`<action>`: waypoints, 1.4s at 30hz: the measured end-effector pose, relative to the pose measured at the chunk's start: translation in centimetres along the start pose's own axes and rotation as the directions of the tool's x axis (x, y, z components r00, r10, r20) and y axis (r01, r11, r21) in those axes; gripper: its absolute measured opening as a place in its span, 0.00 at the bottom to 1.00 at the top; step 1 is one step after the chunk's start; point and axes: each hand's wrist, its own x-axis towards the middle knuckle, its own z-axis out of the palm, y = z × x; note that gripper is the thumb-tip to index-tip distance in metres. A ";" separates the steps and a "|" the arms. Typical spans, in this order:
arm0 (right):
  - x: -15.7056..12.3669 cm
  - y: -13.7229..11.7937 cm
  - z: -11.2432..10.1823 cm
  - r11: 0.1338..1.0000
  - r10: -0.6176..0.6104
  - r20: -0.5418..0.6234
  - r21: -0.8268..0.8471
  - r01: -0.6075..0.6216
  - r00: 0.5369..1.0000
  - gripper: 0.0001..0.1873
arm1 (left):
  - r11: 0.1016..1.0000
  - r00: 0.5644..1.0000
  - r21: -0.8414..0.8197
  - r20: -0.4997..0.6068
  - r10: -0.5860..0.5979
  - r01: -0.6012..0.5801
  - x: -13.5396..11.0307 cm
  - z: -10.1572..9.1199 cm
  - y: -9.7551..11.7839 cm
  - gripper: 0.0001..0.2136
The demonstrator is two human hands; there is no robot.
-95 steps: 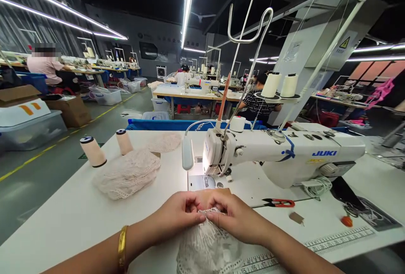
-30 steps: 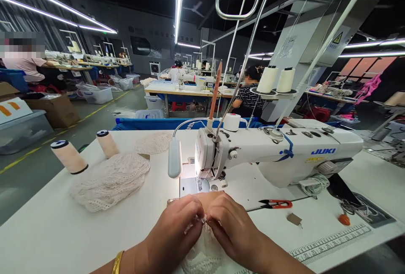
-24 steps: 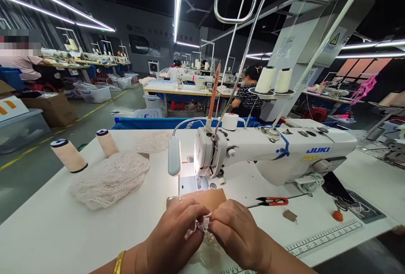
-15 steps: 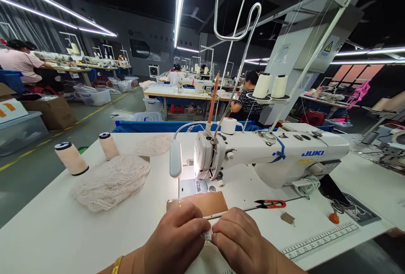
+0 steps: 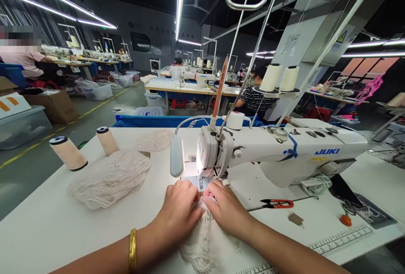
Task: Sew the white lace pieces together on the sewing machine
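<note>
Off-white openwork lace [image 5: 204,246] hangs in gathered folds at the lower centre of the frame, its top edge just in front of the needle area of a white JUKI sewing machine [image 5: 275,145]. Left hand [image 5: 179,206], with a gold bangle [image 5: 132,248] on its wrist, has thumb and fingers closed together on the lace's upper edge; right hand [image 5: 225,211] pinches the same edge close beside it, thumb against the curled fingers, a narrow gap between the two hands. Left of centre on the white tabletop [image 5: 142,227] lies a loose heap of matching lace [image 5: 110,179], with two peach thread cones [image 5: 68,154] behind and beside it. Red-handled black snips [image 5: 278,203] rest at right of centre. At the left edge stands a large translucent plastic bin [image 5: 27,130], its contents too hazy to name, with a white box with orange marks [image 5: 12,106] on top; behind it is a brown cardboard box [image 5: 53,107]. Farther back at upper left, a clear plastic tote [image 5: 98,92] carries pale, crumpled plastic bagging [image 5: 87,83]. Beyond the machine, at centre, a translucent tub with a blue handle [image 5: 148,112] shows only its top.
</note>
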 end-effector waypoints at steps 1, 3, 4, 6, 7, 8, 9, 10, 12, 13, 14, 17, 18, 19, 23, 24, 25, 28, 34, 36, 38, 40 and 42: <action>0.4 0.5 0.4 1.000 0.006 -0.005 -0.020 -0.006 1.000 0.10 | 0.997 0.996 0.032 -0.060 0.068 -0.066 0.2 0.5 -0.4 0.03; 0.8 1.0 0.9 0.999 0.012 -0.013 -0.033 -0.013 1.000 0.09 | 0.966 0.956 0.102 -0.151 0.253 -0.239 0.3 1.3 -1.1 0.06; 0.9 1.2 0.9 0.999 0.015 -0.017 -0.039 -0.015 1.000 0.08 | 0.938 0.926 0.130 -0.167 0.339 -0.320 0.2 1.6 -1.4 0.06; 0.8 1.4 0.9 0.999 0.022 -0.027 -0.047 -0.023 0.999 0.07 | 0.896 0.885 0.149 -0.155 0.439 -0.419 0.0 1.9 -1.7 0.11; 0.7 1.5 0.8 0.998 0.022 -0.032 -0.051 -0.023 0.999 0.06 | 0.890 0.881 0.142 -0.141 0.451 -0.433 0.0 1.9 -1.8 0.12; 0.5 1.6 0.6 0.998 0.012 -0.036 -0.063 -0.015 0.999 0.05 | 0.893 0.885 0.132 -0.130 0.447 -0.431 -0.1 1.9 -1.8 0.12; 0.3 1.7 0.5 0.996 -0.007 -0.038 -0.089 0.004 0.999 0.04 | 0.897 0.890 0.126 -0.124 0.438 -0.424 -0.1 1.8 -1.7 0.12; 0.1 1.8 0.3 0.991 -0.037 -0.039 -0.128 0.032 0.999 0.04 | 0.898 0.893 0.125 -0.119 0.435 -0.421 -0.1 1.8 -1.7 0.12; -0.5 2.1 0.0 0.971 -0.111 -0.036 -0.219 0.100 0.993 0.05 | 0.897 0.891 0.131 -0.122 0.436 -0.421 -0.1 1.6 -1.6 0.12; -0.8 2.1 -0.2 0.959 -0.147 -0.032 -0.247 0.135 0.989 0.05 | 0.896 0.891 0.136 -0.122 0.438 -0.422 0.0 1.6 -1.6 0.12; -1.0 2.1 -0.4 0.953 -0.180 -0.030 -0.254 0.167 0.983 0.06 | 0.896 0.891 0.141 -0.121 0.438 -0.421 0.0 1.6 -1.6 0.13; -1.5 2.1 -0.5 0.946 -0.266 -0.013 -0.195 0.259 0.964 0.10 | 0.897 0.894 0.143 -0.108 0.434 -0.418 -0.1 1.5 -1.6 0.13; -1.5 2.1 -0.5 0.942 -0.287 -0.002 -0.182 0.281 0.958 0.11 | 0.898 0.896 0.142 -0.106 0.432 -0.416 -0.2 1.4 -1.5 0.13; -1.4 2.2 -0.4 0.938 -0.300 0.013 -0.179 0.298 0.954 0.12 | 0.899 0.896 0.143 -0.107 0.430 -0.414 -0.2 1.4 -1.5 0.14; -1.0 2.5 -0.2 0.929 -0.305 0.062 -0.202 0.312 0.950 0.13 | 0.903 0.897 0.142 -0.129 0.422 -0.405 -0.3 1.3 -1.6 0.12; -0.9 2.6 -0.1 0.928 -0.299 0.066 -0.211 0.306 0.952 0.14 | 0.905 0.899 0.140 -0.130 0.419 -0.402 -0.3 1.5 -1.7 0.11; -0.8 2.7 -0.1 0.929 -0.290 0.064 -0.222 0.297 0.955 0.14 | 0.907 0.899 0.139 -0.142 0.415 -0.396 -0.3 1.7 -1.8 0.10; -0.6 2.9 0.0 0.934 -0.256 0.037 -0.249 0.257 0.966 0.14 | 0.915 0.887 0.139 -0.226 0.402 -0.379 -0.2 2.4 -2.1 0.09; -0.2 2.9 -0.1 0.958 -0.226 0.037 -0.172 0.229 0.973 0.13 | 0.914 0.902 0.161 -0.171 0.397 -0.372 -0.2 1.4 -1.6 0.08; -0.1 2.9 -0.2 0.961 -0.230 0.032 -0.149 0.233 0.973 0.12 | 0.913 0.906 0.178 -0.155 0.394 -0.367 -0.1 0.9 -1.4 0.08; 0.0 2.9 -0.2 0.963 -0.233 0.026 -0.136 0.234 0.972 0.12 | 0.913 0.908 0.191 -0.151 0.391 -0.361 -0.1 0.8 -1.3 0.08; 0.1 3.0 -0.1 0.963 -0.233 0.016 -0.132 0.233 0.972 0.12 | 0.912 0.908 0.199 -0.154 0.390 -0.358 -0.1 1.1 -1.3 0.08; 0.1 3.0 0.0 0.963 -0.237 0.008 -0.132 0.236 0.972 0.12 | 0.912 0.901 0.204 -0.183 0.394 -0.357 -0.1 1.4 -1.5 0.07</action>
